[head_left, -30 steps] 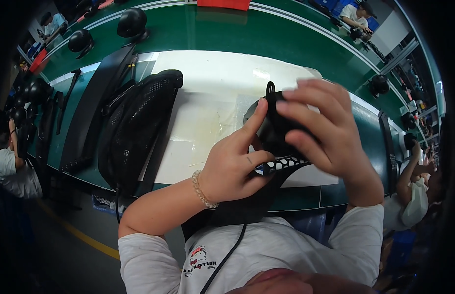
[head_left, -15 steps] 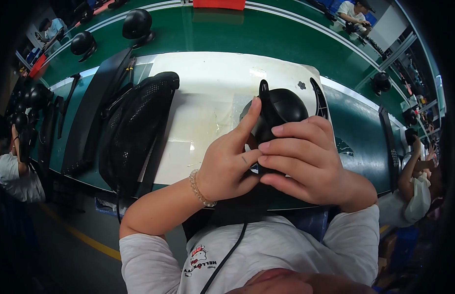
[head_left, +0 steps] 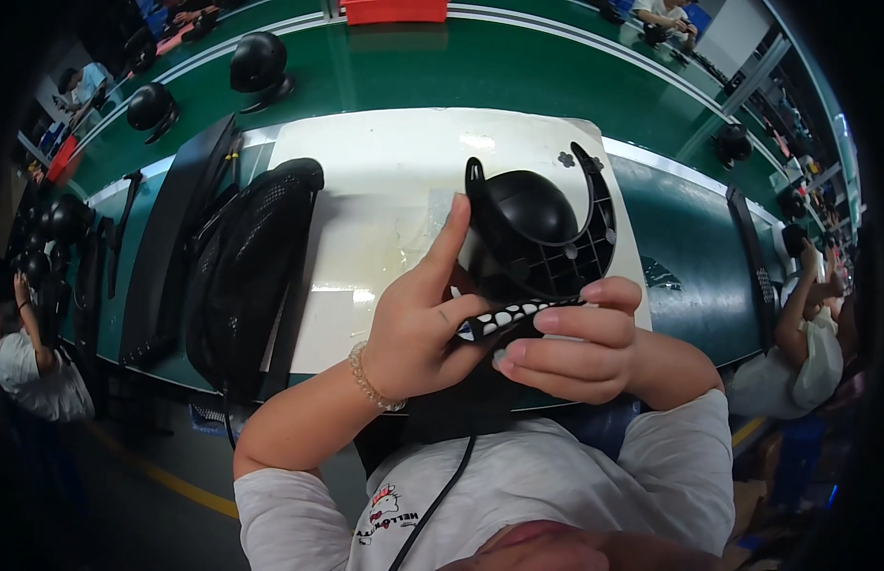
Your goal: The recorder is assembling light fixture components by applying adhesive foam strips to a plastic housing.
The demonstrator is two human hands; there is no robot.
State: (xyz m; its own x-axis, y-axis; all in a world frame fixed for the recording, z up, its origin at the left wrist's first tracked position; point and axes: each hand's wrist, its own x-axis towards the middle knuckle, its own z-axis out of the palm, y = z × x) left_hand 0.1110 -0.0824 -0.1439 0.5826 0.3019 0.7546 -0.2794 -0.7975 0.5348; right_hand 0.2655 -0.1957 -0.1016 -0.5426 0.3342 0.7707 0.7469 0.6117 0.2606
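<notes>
Both hands are on a black, U-shaped curved plastic part [head_left: 547,269] with a ribbed grid inside and two upward prongs. White oval spots line its near edge. My left hand [head_left: 418,319] grips the left side, thumb stretched up along the left prong and fingers curled near the spotted edge. My right hand [head_left: 585,347] is bent round the lower right edge, fingertips at the white spots; a small pale bit shows at one fingertip, too small to name. Behind the part, within its curve, sits a glossy black dome [head_left: 528,205]. The fingers hide the part's lower left.
A white board [head_left: 366,209] lies on the green worktable. Left of it are a black mesh-covered piece [head_left: 247,266] and a long black panel [head_left: 176,247]. Farther back, a black rounded shell [head_left: 258,65] stands near a red bin [head_left: 394,10]. Other people work at both sides.
The curved part has turned, so its ribbed inside and spotted edge now show. My right hand has shifted lower, off the front of the part. My left thumb stays stretched up.
</notes>
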